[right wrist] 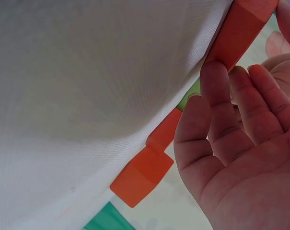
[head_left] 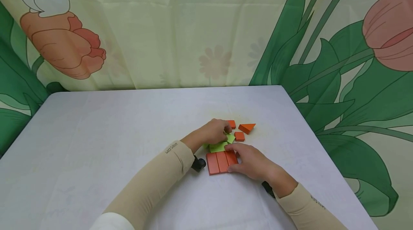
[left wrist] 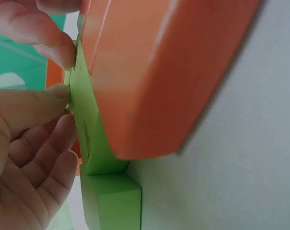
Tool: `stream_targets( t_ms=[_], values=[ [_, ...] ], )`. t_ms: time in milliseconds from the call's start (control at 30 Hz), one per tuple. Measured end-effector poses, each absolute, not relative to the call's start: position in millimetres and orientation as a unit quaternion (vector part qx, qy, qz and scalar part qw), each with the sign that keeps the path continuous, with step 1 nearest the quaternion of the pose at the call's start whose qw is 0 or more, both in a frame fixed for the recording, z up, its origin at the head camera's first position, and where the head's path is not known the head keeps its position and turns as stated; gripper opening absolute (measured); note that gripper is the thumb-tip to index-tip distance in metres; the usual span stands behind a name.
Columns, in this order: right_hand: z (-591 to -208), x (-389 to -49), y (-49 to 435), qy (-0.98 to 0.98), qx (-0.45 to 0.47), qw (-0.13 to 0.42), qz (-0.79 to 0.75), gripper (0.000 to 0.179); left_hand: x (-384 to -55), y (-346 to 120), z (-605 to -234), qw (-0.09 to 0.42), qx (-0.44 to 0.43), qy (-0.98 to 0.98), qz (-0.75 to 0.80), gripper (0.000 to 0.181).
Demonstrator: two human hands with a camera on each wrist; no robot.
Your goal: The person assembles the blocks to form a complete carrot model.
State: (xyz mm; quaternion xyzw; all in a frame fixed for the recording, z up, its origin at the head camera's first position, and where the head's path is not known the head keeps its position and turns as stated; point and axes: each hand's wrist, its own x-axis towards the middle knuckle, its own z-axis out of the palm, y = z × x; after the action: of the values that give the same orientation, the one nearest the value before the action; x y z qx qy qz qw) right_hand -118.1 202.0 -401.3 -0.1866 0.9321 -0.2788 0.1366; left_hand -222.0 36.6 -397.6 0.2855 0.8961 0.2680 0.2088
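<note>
Red oblong blocks (head_left: 217, 163) lie side by side on the table, forming a flat panel. Green blocks (head_left: 218, 147) adjoin its far edge; in the left wrist view a green block (left wrist: 94, 134) sits against the large red side. My left hand (head_left: 215, 131) reaches over the green pieces, pinching a small light-green block (head_left: 230, 138) between thumb and fingers. At the panel's right side, my right hand (head_left: 253, 160) holds the rightmost red block (right wrist: 243, 31), thumb at its near end and index finger at its far end. Part of the green pieces is hidden beneath the left hand.
Beyond the hands lie an orange triangular block (head_left: 247, 128), a small orange block (head_left: 239, 136) and another orange block (head_left: 232, 124). A white cloth covers the table (head_left: 113, 140). Behind its far edge hangs a printed curtain (head_left: 180, 43).
</note>
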Motion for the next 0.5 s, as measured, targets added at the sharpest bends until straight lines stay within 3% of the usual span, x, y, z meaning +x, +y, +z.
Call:
stream_targets(
  t_ms=[500],
  values=[
    [-401.3, -117.3, 199.8, 0.933, -0.175, 0.145, -0.279, 0.06, -218.4, 33.7, -394.0, 0.21, 0.279, 0.898, 0.267, 0.028]
  ],
)
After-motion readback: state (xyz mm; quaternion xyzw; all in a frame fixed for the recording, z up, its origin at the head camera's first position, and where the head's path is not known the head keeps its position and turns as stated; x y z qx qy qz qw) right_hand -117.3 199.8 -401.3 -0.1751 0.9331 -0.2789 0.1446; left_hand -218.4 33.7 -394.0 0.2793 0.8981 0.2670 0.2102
